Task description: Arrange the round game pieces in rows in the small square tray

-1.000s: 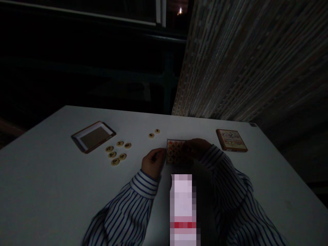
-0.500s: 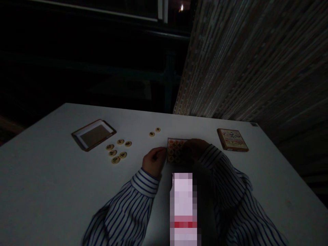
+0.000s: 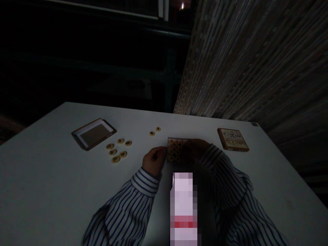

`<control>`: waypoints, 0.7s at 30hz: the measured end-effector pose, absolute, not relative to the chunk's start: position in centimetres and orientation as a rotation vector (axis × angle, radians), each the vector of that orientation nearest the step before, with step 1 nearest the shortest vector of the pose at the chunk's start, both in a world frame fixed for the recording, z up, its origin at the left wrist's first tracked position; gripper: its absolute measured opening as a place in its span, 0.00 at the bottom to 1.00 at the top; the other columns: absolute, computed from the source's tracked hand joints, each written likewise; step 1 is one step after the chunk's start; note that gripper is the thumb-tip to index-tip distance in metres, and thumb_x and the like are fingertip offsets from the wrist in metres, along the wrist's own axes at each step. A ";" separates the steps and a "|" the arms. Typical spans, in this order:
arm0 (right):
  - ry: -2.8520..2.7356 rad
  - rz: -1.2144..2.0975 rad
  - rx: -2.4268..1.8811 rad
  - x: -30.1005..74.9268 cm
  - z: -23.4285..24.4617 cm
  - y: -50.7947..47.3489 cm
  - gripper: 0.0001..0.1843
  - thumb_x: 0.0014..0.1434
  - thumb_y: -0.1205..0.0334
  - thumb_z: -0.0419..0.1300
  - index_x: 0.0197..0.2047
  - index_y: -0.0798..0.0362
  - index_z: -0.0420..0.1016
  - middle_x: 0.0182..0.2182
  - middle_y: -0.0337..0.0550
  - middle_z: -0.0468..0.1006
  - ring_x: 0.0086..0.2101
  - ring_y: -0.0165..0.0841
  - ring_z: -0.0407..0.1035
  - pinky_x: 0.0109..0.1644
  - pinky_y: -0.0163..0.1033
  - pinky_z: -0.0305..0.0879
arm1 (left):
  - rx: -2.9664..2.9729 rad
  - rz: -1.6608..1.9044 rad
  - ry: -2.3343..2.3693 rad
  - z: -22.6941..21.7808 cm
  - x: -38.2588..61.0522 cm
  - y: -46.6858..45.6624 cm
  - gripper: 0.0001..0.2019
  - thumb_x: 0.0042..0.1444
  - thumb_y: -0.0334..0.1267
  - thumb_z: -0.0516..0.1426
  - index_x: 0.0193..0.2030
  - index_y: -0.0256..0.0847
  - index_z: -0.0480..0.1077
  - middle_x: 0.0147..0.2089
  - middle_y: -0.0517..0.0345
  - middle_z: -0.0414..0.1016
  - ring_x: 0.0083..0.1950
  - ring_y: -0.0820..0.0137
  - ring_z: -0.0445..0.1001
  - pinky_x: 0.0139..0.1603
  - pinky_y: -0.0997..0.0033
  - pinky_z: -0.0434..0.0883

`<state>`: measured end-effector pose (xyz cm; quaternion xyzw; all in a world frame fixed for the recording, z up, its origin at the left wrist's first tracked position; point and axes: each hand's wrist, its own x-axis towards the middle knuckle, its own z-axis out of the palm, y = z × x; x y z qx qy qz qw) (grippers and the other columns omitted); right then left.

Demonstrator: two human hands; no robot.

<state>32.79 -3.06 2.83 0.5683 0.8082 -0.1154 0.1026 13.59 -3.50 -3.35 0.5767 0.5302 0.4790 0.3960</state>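
Observation:
A shallow box (image 3: pixel 171 158) with rows of round xiangqi pieces (image 3: pixel 176 142) lies on the table in front of me. My left hand (image 3: pixel 154 160) is closed, its thumb and fingertips at the box's left edge. Over the right part of the box is my right hand (image 3: pixel 196 149), covering some of the pieces; its fingers are lost in shadow. Several loose xiangqi pieces (image 3: pixel 123 154) with dark characters are grouped left of my left hand. Beyond the box, two more pieces (image 3: pixel 152 133) lie close together.
On the white table (image 3: pixel 51 177), an open box part (image 3: pixel 88 148) with a pale inside lies at the left. A closed, printed box (image 3: pixel 233 138) sits at the right. Behind the table hangs a string curtain (image 3: pixel 217 61). The room is dim.

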 end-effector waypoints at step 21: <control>2.428 -0.359 1.625 32.5 3.3 -3.4 0.14 0.54 0.59 0.49 0.38 0.53 0.73 0.35 0.47 0.75 0.37 0.36 0.68 0.38 0.37 0.60 | 1.464 1.191 1.339 -3.6 13.4 -3.4 0.13 0.44 0.43 0.56 0.33 0.37 0.73 0.31 0.53 0.76 0.33 0.68 0.73 0.37 0.67 0.70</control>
